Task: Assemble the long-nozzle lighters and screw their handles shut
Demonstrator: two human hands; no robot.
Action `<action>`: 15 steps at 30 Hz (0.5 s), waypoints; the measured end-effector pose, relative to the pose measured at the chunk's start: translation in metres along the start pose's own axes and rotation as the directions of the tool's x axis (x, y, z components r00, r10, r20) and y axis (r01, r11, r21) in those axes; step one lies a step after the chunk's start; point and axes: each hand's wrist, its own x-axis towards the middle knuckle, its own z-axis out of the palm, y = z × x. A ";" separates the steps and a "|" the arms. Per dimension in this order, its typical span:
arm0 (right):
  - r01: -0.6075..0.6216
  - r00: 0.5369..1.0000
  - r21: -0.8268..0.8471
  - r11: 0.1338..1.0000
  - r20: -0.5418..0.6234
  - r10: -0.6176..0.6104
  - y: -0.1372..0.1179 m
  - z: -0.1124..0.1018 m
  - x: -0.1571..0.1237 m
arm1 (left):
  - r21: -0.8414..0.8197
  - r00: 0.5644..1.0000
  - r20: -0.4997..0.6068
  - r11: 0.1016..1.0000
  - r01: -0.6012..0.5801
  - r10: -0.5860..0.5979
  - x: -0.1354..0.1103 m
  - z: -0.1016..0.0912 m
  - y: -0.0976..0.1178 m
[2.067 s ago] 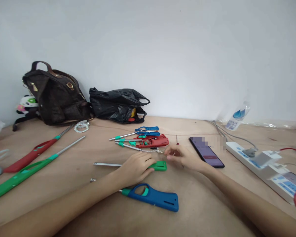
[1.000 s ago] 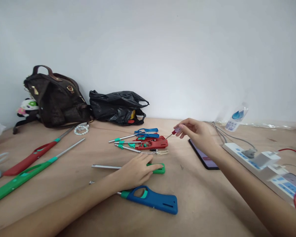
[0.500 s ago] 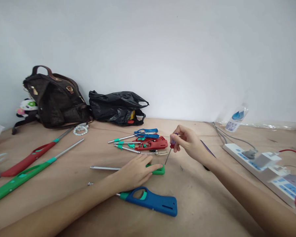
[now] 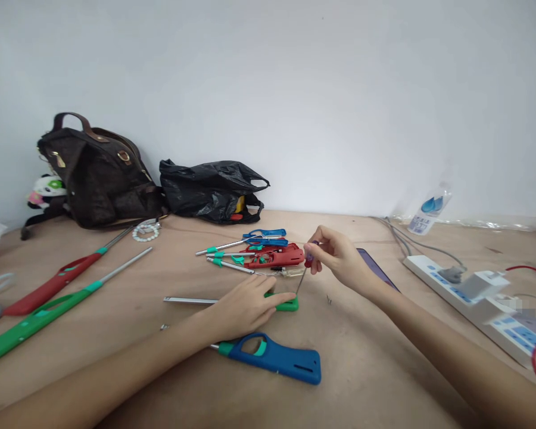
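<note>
My left hand (image 4: 245,305) lies over a green gas lighter (image 4: 288,304), holding it against the table, with the forefinger stretched along its handle. The lighter's metal tube (image 4: 187,300) sticks out to the left, and its middle is hidden under the hand. Pinched in my right hand (image 4: 335,255) is a small screwdriver (image 4: 309,256) with a red and clear handle. Its shaft slants down to the right end of the green handle; whether the tip sits in a screw is too small to tell. Nearer me lies a blue gas lighter (image 4: 277,357).
Behind my hands is a pile of opened red and blue lighters (image 4: 272,256). A red lighter (image 4: 53,283) and another green lighter (image 4: 40,328) lie left. Backpack (image 4: 98,179), black plastic bag (image 4: 209,190), bottle (image 4: 430,208), power strip (image 4: 446,286) and phone (image 4: 375,268) surround the space.
My right hand has shifted slightly left, bringing the screwdriver tip to the green handle's end. More of the phone shows behind the right wrist. My left hand stays on the lighter.
</note>
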 end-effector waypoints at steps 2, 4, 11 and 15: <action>0.001 1.000 -0.002 1.000 0.000 -0.001 0.000 0.000 0.000 | -0.024 1.000 -0.012 1.000 0.007 -0.008 -0.001 0.002 -0.001; -0.001 1.000 0.000 1.000 0.006 0.001 0.001 0.000 -0.001 | -0.044 1.000 -0.020 0.999 0.015 -0.016 -0.001 0.003 -0.001; -0.011 0.999 -0.025 1.000 0.032 0.011 0.007 0.001 0.000 | -0.022 1.000 0.020 1.000 0.019 -0.018 0.000 0.003 -0.001; -0.016 0.999 -0.008 1.000 0.046 0.016 0.010 0.002 0.000 | -0.005 1.000 0.013 1.000 0.006 -0.006 -0.001 0.005 -0.002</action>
